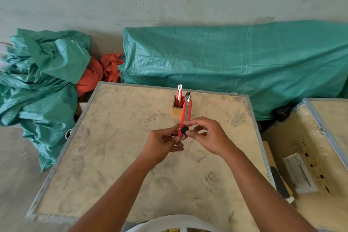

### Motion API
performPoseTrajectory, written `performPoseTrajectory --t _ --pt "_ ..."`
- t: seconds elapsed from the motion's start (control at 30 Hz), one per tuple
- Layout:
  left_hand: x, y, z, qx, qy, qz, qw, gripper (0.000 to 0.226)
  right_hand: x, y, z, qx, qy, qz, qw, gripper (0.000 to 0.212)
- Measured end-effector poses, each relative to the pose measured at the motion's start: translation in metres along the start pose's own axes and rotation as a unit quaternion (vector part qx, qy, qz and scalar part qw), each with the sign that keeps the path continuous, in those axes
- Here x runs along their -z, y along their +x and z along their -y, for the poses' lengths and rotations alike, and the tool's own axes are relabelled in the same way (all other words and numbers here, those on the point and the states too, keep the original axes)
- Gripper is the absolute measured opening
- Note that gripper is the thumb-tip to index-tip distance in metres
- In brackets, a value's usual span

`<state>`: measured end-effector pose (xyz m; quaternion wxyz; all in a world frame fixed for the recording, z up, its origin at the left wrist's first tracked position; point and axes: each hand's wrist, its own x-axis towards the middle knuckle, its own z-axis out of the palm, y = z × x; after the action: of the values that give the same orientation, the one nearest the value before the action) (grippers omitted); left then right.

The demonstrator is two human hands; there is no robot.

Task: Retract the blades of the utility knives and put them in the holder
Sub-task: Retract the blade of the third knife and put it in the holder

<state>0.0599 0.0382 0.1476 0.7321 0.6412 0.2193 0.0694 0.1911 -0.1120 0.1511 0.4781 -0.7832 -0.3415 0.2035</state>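
Note:
A red utility knife (pixel 186 114) stands nearly upright above the middle of the table, tip pointing away from me. My left hand (pixel 163 140) grips its lower end from the left. My right hand (pixel 205 133) pinches the black round knob on the knife's lower body between thumb and forefinger. No blade shows beyond the metal tip. Behind the knife sits a small wooden holder (pixel 176 112) with two other knives (pixel 179 93) standing in it, one red, one dark-tipped.
The table (pixel 113 156) is a plywood top with a metal rim. Green tarps (pixel 235 62) cover bulky shapes behind and to the left, with orange cloth (pixel 105 69) between. An open wooden case (pixel 310 147) holding a white box lies at right.

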Motion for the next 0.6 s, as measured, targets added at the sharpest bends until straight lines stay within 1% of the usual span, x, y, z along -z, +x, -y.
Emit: performPoseTrajectory --t 0.07,0.2,0.27,0.37,0.43,0.53,0.6 --pt "-0.004 -0.001 -0.002 -0.003 -0.007 -0.001 1.000 0.039 0.004 -0.002 0.000 0.012 -0.016 0.006 1.000 0.030" --pt "-0.013 -0.005 -0.003 -0.002 -0.018 -0.006 1.000 0.040 0.006 -0.008 0.003 0.019 -0.033 -0.042 0.998 0.015" --pt "-0.016 -0.007 -0.003 -0.001 -0.018 -0.009 1.000 0.040 0.006 -0.011 0.004 0.018 -0.036 -0.051 0.998 0.016" --pt "-0.019 -0.009 -0.003 -0.005 -0.016 -0.011 1.000 0.040 0.010 -0.015 0.005 0.025 -0.028 -0.021 0.999 0.026" --pt "-0.021 -0.011 -0.004 -0.009 -0.015 -0.012 1.000 0.040 0.014 -0.015 0.006 0.034 -0.029 -0.011 0.999 0.026" --pt "-0.024 -0.014 -0.006 -0.012 -0.016 -0.011 1.000 0.040 0.012 -0.016 0.005 0.031 -0.034 -0.047 0.998 0.016" --pt "-0.025 -0.014 -0.007 -0.012 -0.014 -0.010 1.000 0.040 0.008 -0.017 0.005 0.025 -0.026 -0.074 0.997 0.020"
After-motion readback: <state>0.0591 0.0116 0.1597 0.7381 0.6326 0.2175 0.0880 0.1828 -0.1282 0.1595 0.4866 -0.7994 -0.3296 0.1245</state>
